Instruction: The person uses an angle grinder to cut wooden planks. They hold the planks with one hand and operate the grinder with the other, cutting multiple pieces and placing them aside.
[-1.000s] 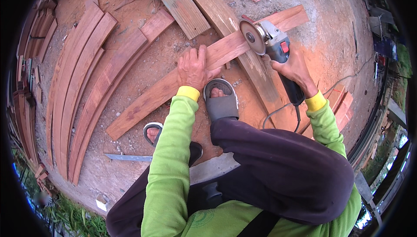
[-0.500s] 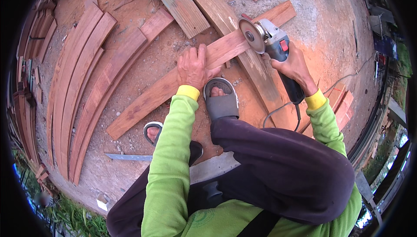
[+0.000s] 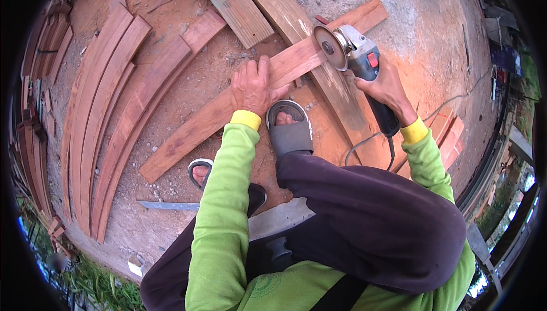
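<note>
Two bare hands are occupied: the left hand grips a reddish plank midway, the right hand wraps an angle grinder whose round disc meets it. Cutting seems under way; the disc hides whether it is through. Beneath lies a rougher, weathered board; leftward, smooth curved planks fan over gritty ground, apparently uncut.

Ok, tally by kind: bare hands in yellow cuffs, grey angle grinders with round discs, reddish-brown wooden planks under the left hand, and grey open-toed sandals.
Bare hands: 2 (left hand, right hand)
Angle grinder: 1
Wooden plank under the left hand: 1
Sandals: 2
Total: 6
</note>
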### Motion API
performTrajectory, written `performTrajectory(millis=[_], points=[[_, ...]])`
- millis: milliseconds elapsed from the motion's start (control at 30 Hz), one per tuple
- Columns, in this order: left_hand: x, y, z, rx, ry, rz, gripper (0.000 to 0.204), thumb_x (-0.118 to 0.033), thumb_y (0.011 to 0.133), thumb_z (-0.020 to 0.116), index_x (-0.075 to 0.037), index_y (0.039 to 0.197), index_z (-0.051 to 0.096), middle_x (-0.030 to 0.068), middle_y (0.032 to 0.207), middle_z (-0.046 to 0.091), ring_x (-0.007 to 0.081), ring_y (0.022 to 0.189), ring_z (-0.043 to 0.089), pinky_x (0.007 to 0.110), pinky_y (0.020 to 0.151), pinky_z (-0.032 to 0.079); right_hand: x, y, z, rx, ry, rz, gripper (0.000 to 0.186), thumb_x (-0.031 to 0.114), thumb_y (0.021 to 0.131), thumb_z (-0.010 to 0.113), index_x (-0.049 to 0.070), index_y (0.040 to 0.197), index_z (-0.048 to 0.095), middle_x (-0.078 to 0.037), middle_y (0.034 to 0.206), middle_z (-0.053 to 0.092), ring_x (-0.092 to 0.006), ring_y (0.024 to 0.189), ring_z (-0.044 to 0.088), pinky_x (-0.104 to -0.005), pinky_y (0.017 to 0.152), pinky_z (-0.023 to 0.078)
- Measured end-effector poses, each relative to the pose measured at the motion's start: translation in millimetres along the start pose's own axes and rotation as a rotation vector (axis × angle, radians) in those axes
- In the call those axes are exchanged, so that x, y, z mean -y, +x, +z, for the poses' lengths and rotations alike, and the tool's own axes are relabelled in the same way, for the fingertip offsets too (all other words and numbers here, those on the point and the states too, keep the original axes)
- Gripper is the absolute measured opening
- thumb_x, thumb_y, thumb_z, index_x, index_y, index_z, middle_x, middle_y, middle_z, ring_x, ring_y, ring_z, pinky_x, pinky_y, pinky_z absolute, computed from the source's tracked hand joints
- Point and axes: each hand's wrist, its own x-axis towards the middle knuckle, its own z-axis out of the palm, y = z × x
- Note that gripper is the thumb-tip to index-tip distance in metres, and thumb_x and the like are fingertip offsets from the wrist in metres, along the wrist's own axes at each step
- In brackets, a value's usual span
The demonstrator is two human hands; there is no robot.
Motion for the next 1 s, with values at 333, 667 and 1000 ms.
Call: performTrajectory(millis=[333,667,1000], points=[[3.7,-0.1,1.3,-0.005,0.025,0.005,0.079,-0.045,0.053,0.088,-0.009,0.116,0.058,0.0091,0.091,0.055,0.0286,0.089,0.059,0.043,0.079,0.046,0.8,-12.9,-1.9,0.033,-0.032,0.076,0.057,0.024,0.065,0.076,-0.013,0.102,0.055,-0.029,0.085,0.066,-0.0393,0.081,0.069,-0.0423,0.075,0.053],[10.0,-7.5,-1.8,0.052,0.075,-0.022,0.085,-0.042,0.056,0.087,-0.007,0.125,0.052,0.0112,0.104,0.057,0.0319,0.1,0.056,0.045,0.087,0.043,-13.9,-34.5,-10.4,-0.062,0.106,0.114,0.063,0.022,0.065,0.077,-0.008,0.116,0.055,-0.018,0.088,0.066,-0.0258,0.077,0.065,-0.037,0.073,0.053],[69.1,-68.7,-56.0,0.338,0.334,-0.029,0.092,-0.034,0.058,0.089,-0.004,0.132,0.045,0.0126,0.108,0.055,0.0323,0.101,0.058,0.044,0.084,0.046,-30.6,-34.8,-29.8,-0.25,0.137,0.228,0.057,0.027,0.065,0.077,-0.008,0.106,0.057,-0.021,0.089,0.067,-0.0296,0.08,0.067,-0.0387,0.075,0.053]])
